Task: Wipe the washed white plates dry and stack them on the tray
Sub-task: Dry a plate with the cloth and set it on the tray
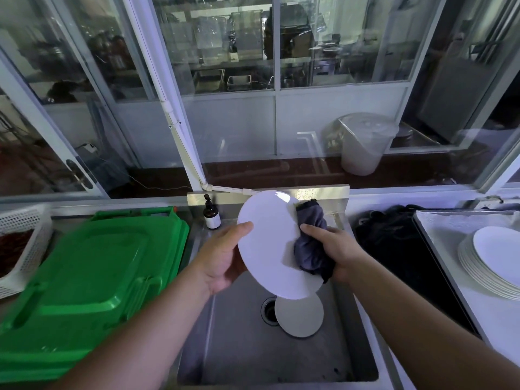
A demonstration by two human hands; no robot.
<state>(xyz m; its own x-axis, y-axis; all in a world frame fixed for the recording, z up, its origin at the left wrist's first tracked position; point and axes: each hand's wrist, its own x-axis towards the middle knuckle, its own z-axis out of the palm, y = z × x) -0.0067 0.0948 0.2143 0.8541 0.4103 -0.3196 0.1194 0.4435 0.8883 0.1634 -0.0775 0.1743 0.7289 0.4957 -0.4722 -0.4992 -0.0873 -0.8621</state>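
Both forearms reach over the sink (239, 347); left hand (222, 257) grips the white plate (267, 249) by its rim, tilted above the basin. Right hand (334, 249) clutches a dark cloth (311, 243) against the plate's face, and dried plates (489, 257) sit stacked on the tray (450, 220) off right.

Prob. commercial kitchen: steel sink (281, 358), metal pans (209, 80) behind glass, stacked plates (486, 266).

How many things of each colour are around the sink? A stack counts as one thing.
White: 4, the held plate, the plate in the sink, the plate stack, the basket
Green: 1, the bin lid
Grey: 1, the cloth
Brown: 1, the pump bottle
Total: 7
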